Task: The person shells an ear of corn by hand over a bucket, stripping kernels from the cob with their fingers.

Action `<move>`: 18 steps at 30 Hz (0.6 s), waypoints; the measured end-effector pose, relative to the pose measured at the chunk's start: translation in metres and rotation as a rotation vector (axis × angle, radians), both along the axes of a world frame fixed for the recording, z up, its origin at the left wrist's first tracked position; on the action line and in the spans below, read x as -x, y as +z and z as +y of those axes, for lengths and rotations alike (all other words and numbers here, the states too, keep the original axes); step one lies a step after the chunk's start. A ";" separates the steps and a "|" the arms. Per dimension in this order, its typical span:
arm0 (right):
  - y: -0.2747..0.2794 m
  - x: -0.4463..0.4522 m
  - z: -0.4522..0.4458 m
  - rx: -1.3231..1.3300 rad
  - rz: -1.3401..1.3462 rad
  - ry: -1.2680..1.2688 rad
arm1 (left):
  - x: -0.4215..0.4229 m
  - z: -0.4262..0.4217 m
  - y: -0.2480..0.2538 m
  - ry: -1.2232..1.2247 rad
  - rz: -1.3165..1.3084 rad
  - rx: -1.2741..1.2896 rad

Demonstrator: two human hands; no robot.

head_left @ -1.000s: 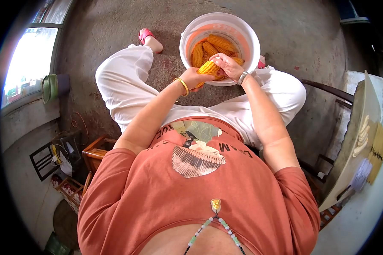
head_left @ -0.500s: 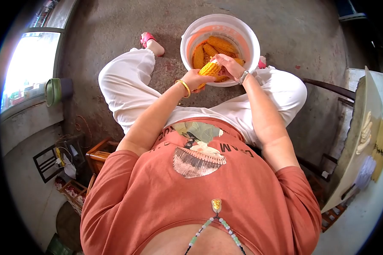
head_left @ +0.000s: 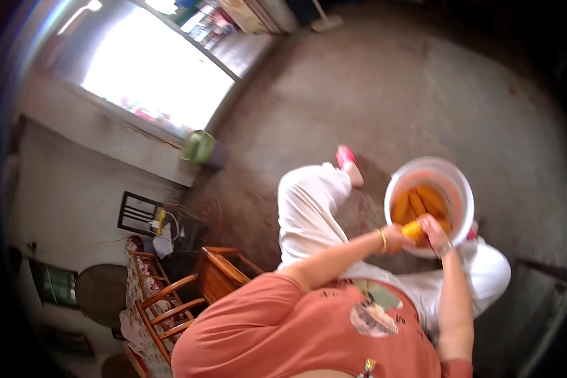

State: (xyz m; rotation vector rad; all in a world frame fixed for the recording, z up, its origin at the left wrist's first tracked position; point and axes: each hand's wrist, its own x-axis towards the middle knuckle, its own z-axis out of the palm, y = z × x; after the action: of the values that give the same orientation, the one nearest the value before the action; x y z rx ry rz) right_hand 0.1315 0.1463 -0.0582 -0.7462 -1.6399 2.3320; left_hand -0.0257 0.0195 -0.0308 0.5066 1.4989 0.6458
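Observation:
My left hand (head_left: pixel 395 239), with a gold bangle at its wrist, is wrapped round the lower end of a yellow corn cob (head_left: pixel 413 232). My right hand (head_left: pixel 433 232), with a metal band at its wrist, closes on the cob's other end. Both hands are over the near rim of a white bucket (head_left: pixel 465 189). Inside it lie several orange-yellow cobs (head_left: pixel 417 203), partly hidden by my hands. The picture is slightly blurred, so the kernels are hard to make out.
The bucket stands on the concrete floor (head_left: pixel 359 88) between my legs in white trousers (head_left: pixel 309 201). A wooden chair (head_left: pixel 220 274) is at the lower left. A green and grey bin (head_left: pixel 201 150) stands by the bright window (head_left: pixel 160 69).
The view has swung to the left, so the bucket, hands and body appear further right and lower. More of the window and wooden furniture shows. Both hands still hold the cob.

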 end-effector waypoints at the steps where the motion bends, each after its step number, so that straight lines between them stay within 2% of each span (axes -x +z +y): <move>1: -0.006 0.000 0.000 0.027 -0.012 -0.019 | -0.002 0.000 0.012 -0.016 0.054 0.018; 3: -0.036 -0.005 0.006 -0.009 0.012 -0.028 | -0.007 0.002 0.026 -0.029 0.112 -0.010; 4: -0.005 -0.002 0.001 0.129 -0.025 -0.050 | -0.009 0.005 0.038 -0.084 0.204 0.011; 8: -0.016 -0.006 0.005 0.097 0.038 -0.100 | -0.016 0.010 0.051 -0.148 0.342 -0.025; 13: -0.025 -0.003 0.006 -0.037 0.037 -0.232 | -0.019 0.018 0.069 -0.203 0.399 0.010; 18: -0.016 -0.003 0.013 0.011 -0.036 -0.188 | -0.018 0.022 0.064 -0.167 0.327 0.046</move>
State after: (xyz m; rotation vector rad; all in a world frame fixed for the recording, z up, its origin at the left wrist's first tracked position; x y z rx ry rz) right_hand 0.1342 0.1589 -0.0743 -0.9072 -1.4998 2.2104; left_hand -0.0082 0.0414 0.0335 0.7193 1.7509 0.4086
